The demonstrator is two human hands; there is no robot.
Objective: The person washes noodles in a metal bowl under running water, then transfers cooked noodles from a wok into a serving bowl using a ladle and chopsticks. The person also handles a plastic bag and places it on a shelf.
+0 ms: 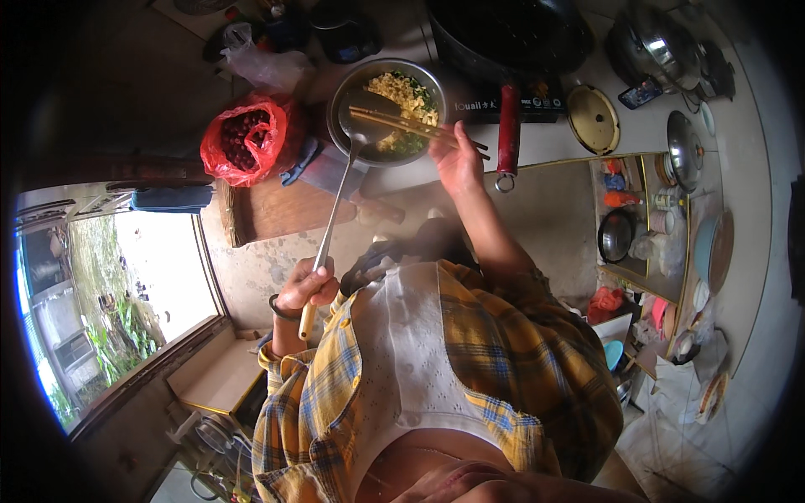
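A metal bowl [439, 78] near the counter's front edge holds crumbled yellow pieces [402, 94] that look like egg, with chopped greens [405, 144]. My left hand [308, 286] grips the pale handle end of a long metal ladle or spatula [339, 195]; its broad head lies within the bowl. In my right hand [459, 154] is a pair of wooden chopsticks [402, 122], their tips over the ladle's head. Right of the bowl, a dark wok [503, 38] with a red handle [509, 126] sits on the stove.
Left of the bowl are a red plastic bag [277, 132] of dark red fruit, a cleaver [330, 166] and a wooden cutting board [289, 210]. At right lie a yellowish lid [593, 119], a phone [640, 94] and a metal lid [684, 151]. The wok's handle juts past the counter edge.
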